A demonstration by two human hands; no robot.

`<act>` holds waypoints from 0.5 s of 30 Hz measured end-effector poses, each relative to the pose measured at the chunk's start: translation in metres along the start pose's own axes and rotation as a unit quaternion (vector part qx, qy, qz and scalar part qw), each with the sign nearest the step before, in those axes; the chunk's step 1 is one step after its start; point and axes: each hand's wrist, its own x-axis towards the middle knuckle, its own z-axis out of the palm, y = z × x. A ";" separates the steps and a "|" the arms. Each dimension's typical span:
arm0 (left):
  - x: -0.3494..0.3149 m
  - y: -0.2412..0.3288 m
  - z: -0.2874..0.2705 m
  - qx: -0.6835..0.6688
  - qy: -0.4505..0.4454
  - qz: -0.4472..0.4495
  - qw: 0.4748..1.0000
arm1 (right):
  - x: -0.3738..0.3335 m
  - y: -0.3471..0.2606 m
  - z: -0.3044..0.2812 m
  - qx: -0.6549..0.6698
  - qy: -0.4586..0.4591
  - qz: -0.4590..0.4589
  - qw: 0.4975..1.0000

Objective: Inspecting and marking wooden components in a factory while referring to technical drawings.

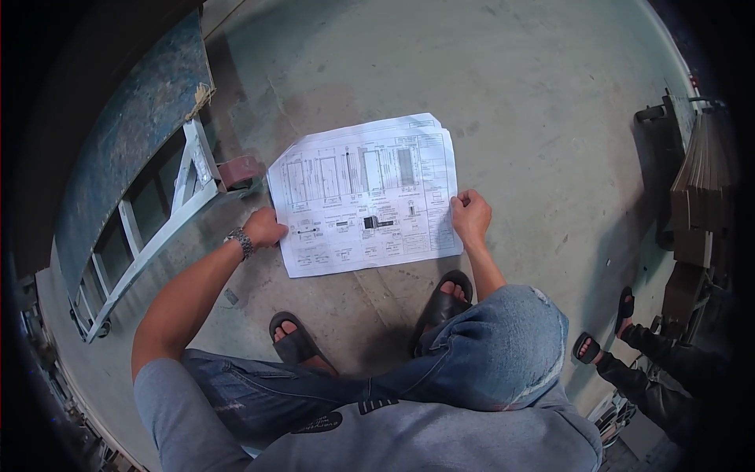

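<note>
We hold the sheaf of drawing sheets (366, 197) spread flat above the concrete floor (511, 94), our left hand (263, 228) pinching its left edge and our right hand (470, 216) closed on its right edge; the reading looks under way. Open floor lies ahead, with a blue frame (134, 157) at left and stacked boards (700, 189) and another person's sandalled feet (605, 330) at right

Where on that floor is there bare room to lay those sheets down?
Widest bare concrete floor lies beyond the sheets, toward the top, and to their right, up to the stacked boards. Left is crowded: a white frame and a small block. Below the left hand and right hand, sandalled feet fill the floor.
</note>
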 end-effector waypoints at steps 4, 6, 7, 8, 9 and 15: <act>-0.004 0.001 0.001 -0.045 0.002 -0.017 0.999 | 0.000 -0.001 -0.005 0.019 -0.002 0.001 1.000; -0.007 0.001 0.005 -0.060 -0.002 -0.022 0.998 | -0.004 -0.003 -0.020 0.078 -0.018 0.014 0.997; -0.007 0.002 0.008 -0.125 -0.027 -0.025 0.991 | -0.004 -0.014 -0.031 0.138 -0.033 0.026 0.990; -0.006 0.000 0.011 -0.190 -0.051 -0.028 0.980 | -0.007 -0.030 -0.046 0.143 -0.034 0.023 0.989; -0.001 -0.005 0.015 -0.269 -0.108 -0.016 0.957 | -0.012 -0.053 -0.068 0.276 -0.173 0.011 0.945; -0.032 0.053 -0.008 0.057 -0.021 0.095 0.994 | -0.046 -0.144 -0.095 0.206 -0.403 -0.267 0.851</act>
